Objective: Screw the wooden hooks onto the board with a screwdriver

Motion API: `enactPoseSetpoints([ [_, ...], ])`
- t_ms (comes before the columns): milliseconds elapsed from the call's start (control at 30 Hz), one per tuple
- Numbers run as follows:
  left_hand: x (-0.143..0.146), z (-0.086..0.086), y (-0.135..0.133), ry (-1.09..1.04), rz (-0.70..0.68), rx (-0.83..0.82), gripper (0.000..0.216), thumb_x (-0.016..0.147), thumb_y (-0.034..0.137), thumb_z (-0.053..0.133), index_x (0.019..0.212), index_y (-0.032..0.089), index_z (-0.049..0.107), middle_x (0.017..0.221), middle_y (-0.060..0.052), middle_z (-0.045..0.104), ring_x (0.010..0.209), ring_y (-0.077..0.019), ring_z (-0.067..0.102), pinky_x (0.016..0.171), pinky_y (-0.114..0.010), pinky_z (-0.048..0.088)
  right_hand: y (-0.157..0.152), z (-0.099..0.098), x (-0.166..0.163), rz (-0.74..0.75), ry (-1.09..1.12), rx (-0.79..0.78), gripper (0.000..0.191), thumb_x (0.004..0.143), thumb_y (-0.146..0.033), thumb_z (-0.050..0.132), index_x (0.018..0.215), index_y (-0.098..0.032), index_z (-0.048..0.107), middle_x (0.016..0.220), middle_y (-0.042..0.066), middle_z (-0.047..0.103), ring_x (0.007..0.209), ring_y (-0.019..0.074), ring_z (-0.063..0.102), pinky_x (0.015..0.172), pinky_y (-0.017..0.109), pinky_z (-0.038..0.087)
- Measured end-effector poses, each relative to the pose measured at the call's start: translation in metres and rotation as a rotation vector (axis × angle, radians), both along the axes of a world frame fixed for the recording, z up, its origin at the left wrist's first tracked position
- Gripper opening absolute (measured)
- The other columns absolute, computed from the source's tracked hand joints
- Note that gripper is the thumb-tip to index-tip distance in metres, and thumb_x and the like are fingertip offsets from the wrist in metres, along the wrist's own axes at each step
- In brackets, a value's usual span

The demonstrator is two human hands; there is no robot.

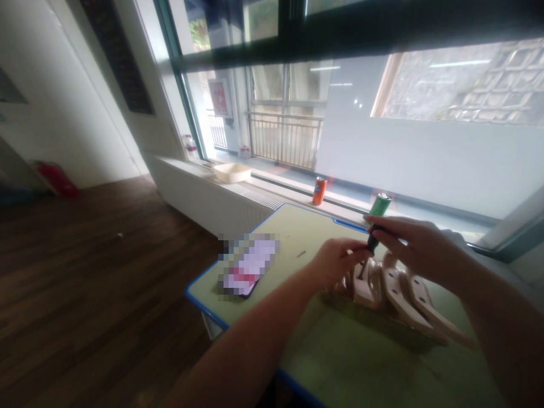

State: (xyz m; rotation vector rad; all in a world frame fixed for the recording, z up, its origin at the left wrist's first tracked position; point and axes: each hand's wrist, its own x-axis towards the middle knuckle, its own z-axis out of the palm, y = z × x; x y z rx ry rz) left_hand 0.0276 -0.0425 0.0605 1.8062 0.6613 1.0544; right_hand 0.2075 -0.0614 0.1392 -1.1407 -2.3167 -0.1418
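A screwdriver [373, 240] with a black handle stands tilted, its shaft pointing down to a hole in a pale wooden piece [364, 293]. My right hand [414, 241] is closed on the top of the handle. Just below, my left hand [338, 260] has its fingers pinched at the handle's lower end. Two more curved wooden pieces, one of them a slat with dark holes [399, 303], lie to the right under my right hand. What looks like clear, shiny wrapping sits around the pieces; my left hand partly hides it.
A phone-like object [250, 266], pixelated, lies at the table's left. A small dark bit [301, 253] rests on the green tabletop [293, 226] with its blue edge. Along the windowsill stand an orange can [319, 191], a green can [379, 205] and a cream tray [232, 173].
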Motion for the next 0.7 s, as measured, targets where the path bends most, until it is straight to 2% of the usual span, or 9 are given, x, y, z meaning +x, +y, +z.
enactPoseSetpoints([
  [67, 0.0, 0.0, 0.001, -0.013, -0.038, 0.003, 0.034, 0.084, 0.038, 0.052, 0.103, 0.014, 0.066, 0.095, -0.007, 0.067, 0.078, -0.013, 0.057, 0.07, -0.025, 0.044, 0.002, 0.0, 0.002, -0.017, -0.019, 0.028, 0.029, 0.087, -0.038, 0.049, 0.107, -0.023, 0.064, 0.087, 0.005, 0.07, 0.067, 0.0179, 0.064, 0.06, 0.031, 0.048],
  [133, 0.001, 0.0, 0.0, -0.019, -0.021, -0.004, 0.036, 0.081, 0.04, 0.055, 0.104, 0.014, 0.066, 0.092, -0.006, 0.066, 0.073, -0.0115, 0.056, 0.066, -0.024, 0.043, 0.003, -0.001, 0.001, -0.058, -0.032, 0.054, 0.025, 0.085, -0.041, 0.052, 0.094, -0.023, 0.067, 0.076, 0.003, 0.07, 0.057, 0.0163, 0.062, 0.054, 0.03, 0.047],
  [233, 0.003, 0.0, -0.003, -0.002, 0.036, -0.003, 0.039, 0.073, 0.044, 0.064, 0.098, 0.014, 0.066, 0.08, -0.003, 0.064, 0.063, -0.009, 0.051, 0.058, -0.022, 0.04, 0.002, -0.003, -0.002, -0.087, -0.024, 0.104, 0.025, 0.082, -0.045, 0.055, 0.078, -0.024, 0.067, 0.067, 0.001, 0.068, 0.05, 0.0145, 0.059, 0.049, 0.029, 0.044],
  [300, 0.004, 0.0, -0.004, 0.023, 0.04, 0.062, 0.034, 0.073, 0.044, 0.064, 0.09, 0.014, 0.067, 0.074, -0.001, 0.061, 0.062, -0.0087, 0.049, 0.057, -0.021, 0.038, -0.002, -0.004, -0.002, -0.1, -0.033, 0.146, 0.026, 0.081, -0.046, 0.056, 0.075, -0.024, 0.067, 0.065, 0.001, 0.067, 0.05, 0.0151, 0.059, 0.049, 0.029, 0.044],
  [367, 0.003, 0.001, -0.003, 0.056, 0.028, 0.159, 0.029, 0.078, 0.041, 0.06, 0.087, 0.014, 0.068, 0.075, -0.001, 0.06, 0.065, -0.0095, 0.05, 0.06, -0.022, 0.039, -0.004, -0.002, 0.0, -0.088, -0.053, 0.189, 0.025, 0.082, -0.045, 0.056, 0.077, -0.024, 0.068, 0.068, 0.002, 0.068, 0.054, 0.0171, 0.061, 0.051, 0.031, 0.045],
  [467, 0.0, 0.003, 0.0, 0.093, -0.029, 0.238, 0.027, 0.085, 0.033, 0.052, 0.095, 0.014, 0.067, 0.085, -0.004, 0.063, 0.075, -0.0119, 0.054, 0.068, -0.023, 0.041, -0.005, 0.001, 0.006, 0.009, -0.054, 0.165, 0.023, 0.086, -0.037, 0.052, 0.095, -0.024, 0.068, 0.081, 0.003, 0.071, 0.064, 0.0198, 0.065, 0.057, 0.033, 0.048],
  [567, -0.004, 0.005, 0.002, 0.112, -0.095, 0.228, 0.029, 0.087, 0.03, 0.047, 0.102, 0.013, 0.065, 0.095, -0.006, 0.065, 0.081, -0.013, 0.056, 0.071, -0.024, 0.042, -0.002, 0.002, 0.009, 0.082, -0.026, 0.041, 0.029, 0.088, -0.032, 0.048, 0.113, -0.028, 0.062, 0.093, 0.003, 0.071, 0.072, 0.021, 0.066, 0.06, 0.033, 0.05],
  [633, -0.005, 0.006, 0.001, 0.108, -0.095, 0.196, 0.031, 0.087, 0.033, 0.049, 0.103, 0.013, 0.065, 0.096, -0.006, 0.065, 0.079, -0.0123, 0.056, 0.069, -0.024, 0.043, 0.001, 0.0, 0.009, 0.067, 0.002, 0.024, 0.031, 0.087, -0.034, 0.049, 0.114, -0.028, 0.062, 0.094, 0.003, 0.071, 0.074, 0.0217, 0.067, 0.061, 0.033, 0.05],
  [700, -0.006, 0.007, -0.001, 0.084, -0.017, 0.142, 0.036, 0.08, 0.04, 0.058, 0.104, 0.015, 0.065, 0.095, -0.005, 0.066, 0.075, -0.0116, 0.056, 0.067, -0.024, 0.043, 0.002, -0.003, 0.007, 0.02, 0.017, 0.068, 0.029, 0.086, -0.037, 0.052, 0.109, -0.025, 0.064, 0.09, 0.004, 0.071, 0.071, 0.0216, 0.066, 0.059, 0.033, 0.049],
])
